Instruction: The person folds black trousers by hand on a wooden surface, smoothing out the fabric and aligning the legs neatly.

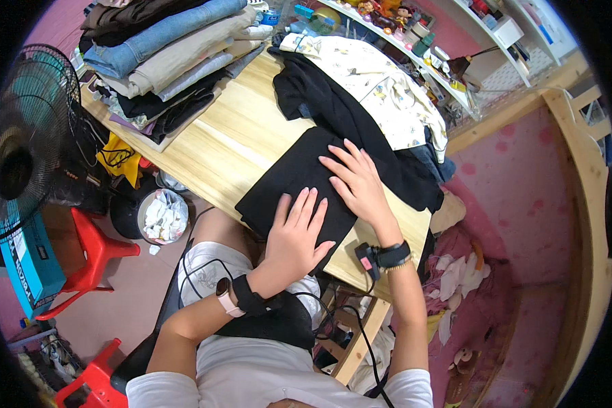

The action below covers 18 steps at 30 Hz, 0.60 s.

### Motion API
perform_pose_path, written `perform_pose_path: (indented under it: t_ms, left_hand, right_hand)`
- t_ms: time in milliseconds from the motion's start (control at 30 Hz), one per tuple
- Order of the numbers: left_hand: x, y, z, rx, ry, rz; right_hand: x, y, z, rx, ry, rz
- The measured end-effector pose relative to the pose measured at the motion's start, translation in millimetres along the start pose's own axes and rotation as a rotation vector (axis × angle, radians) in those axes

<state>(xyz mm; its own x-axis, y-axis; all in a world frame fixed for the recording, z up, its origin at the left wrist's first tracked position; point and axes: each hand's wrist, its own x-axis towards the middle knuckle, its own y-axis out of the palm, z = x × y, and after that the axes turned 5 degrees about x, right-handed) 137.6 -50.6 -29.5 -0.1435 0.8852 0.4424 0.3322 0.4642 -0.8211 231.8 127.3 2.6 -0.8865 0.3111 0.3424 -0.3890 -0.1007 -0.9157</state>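
A folded black garment (265,199) lies flat on the wooden table (234,137), one corner reaching the front edge. My left hand (296,234) rests on its near part with the fingers spread. Farther along the cloth, my right hand (357,186) lies palm down, fingers apart. Neither hand grips anything. Just beyond the garment is a loose heap with a black garment (336,104) and a white patterned garment (372,84), a bit of denim (433,158) showing beneath. What lies under my palms is hidden.
A tall stack of folded clothes (168,61) stands at the table's far left. Left of the table are a fan (20,148), a bin of crumpled tissues (166,217) and a red stool (94,250). Black cables (362,331) run near my lap. Cluttered shelves (408,61) line the back.
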Motion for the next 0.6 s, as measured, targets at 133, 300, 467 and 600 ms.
perform_pose_path:
  t_ms: [133, 300, 467, 600]
  left_hand:
    - [-1, -10, 6, 0.058, -0.026, 0.076]
    - [9, -23, 49, 0.131, -0.012, 0.127]
    - [16, -46, 87, 0.428, -0.137, 0.237]
    - [31, -52, 55, 0.372, -0.115, 0.158]
  right_hand:
    - [-2, 13, -10, -0.001, 0.074, 0.114]
    - [-9, 11, 7, -0.023, 0.223, 0.078]
    - [-31, -3, 55, -0.05, 0.487, 0.173]
    - [-43, 0, 75, -0.197, 0.482, -0.007]
